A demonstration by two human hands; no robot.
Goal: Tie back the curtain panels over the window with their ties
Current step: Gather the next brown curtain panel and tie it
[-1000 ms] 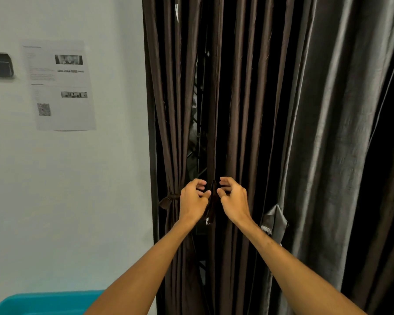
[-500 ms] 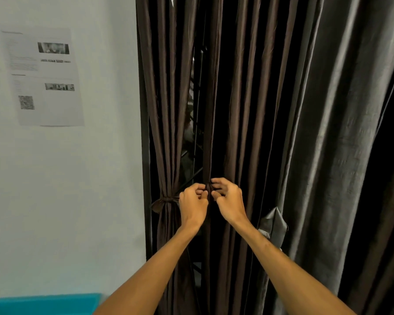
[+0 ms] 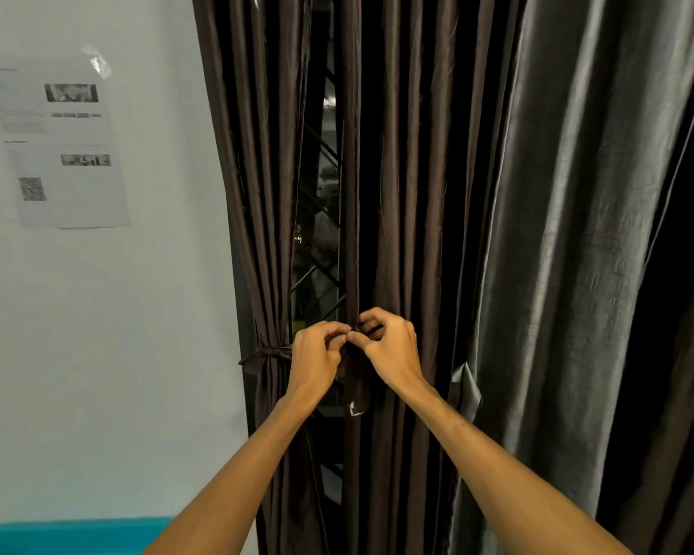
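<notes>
Fingers (image 3: 332, 333): curled on both our hands, with thumb and forefinger tips pressed together in a pinch on the brown tie (image 3: 357, 388).
Left hand (image 3: 315, 356): back toward us, it grips the tie from the left, and its knuckles touch those of the other hand.
Right hand (image 3: 391, 350): it pinches the same strip from the right, its upper fingers hooked over the fabric edge.
Brown tie: it sits at the left edge of the middle brown panel (image 3: 401, 194). Its loose end hangs straight down between our wrists and ends in a small pale tag.
In the way: our own knuckles cover the spot where the strip crosses, so we cannot tell whether a knot is formed.
Left brown panel (image 3: 257, 194): a narrow bundle just beside the wall (image 3: 97, 354), cinched by its own knotted tie (image 3: 263, 356).
Window gap (image 3: 321, 234): it lies between the two brown panels and shows dark glass and diagonal grille bars.
Grey panel (image 3: 577, 234): shiny folds to our right, with a grey tie (image 3: 463, 390) hanging loose near our right forearm.
Paper notice (image 3: 61, 146): taped to the wall and too blurred to read.
Teal bin (image 3: 57, 536): only its rim shows, at the lower left.
</notes>
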